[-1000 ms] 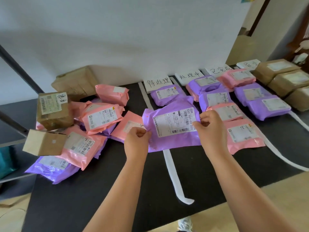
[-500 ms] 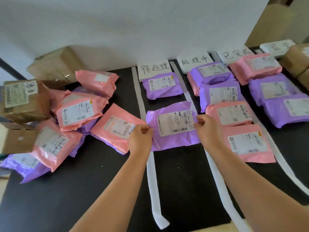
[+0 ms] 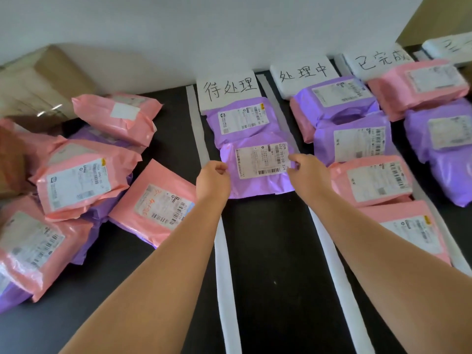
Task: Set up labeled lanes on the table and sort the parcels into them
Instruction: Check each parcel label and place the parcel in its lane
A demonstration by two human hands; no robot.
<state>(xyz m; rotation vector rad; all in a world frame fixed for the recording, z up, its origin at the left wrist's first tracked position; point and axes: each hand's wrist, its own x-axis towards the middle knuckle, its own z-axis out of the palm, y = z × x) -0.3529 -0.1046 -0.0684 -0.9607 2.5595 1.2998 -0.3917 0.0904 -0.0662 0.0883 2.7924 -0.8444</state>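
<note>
Left of the white hand-lettered card 待处理: a heap of unsorted pink and purple mailers.

Below the card, second in its lane: the purple soft-plastic mailer with a white shipping label. It appears laid on the black table, its top edge meeting the first purple parcel.

The left hand has curled fingers pinching the mailer's left edge. The right hand pinches the right edge beside the label corner.

Likely light, limp, slick film; take the side edges, not the label.

Right of the card: fuller lanes.

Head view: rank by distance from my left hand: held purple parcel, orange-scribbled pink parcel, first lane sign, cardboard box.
1. Purple parcel, in left hand.
2. Pink parcel, just left.
3. Lane sign, behind.
4. Cardboard box, far left.
</note>
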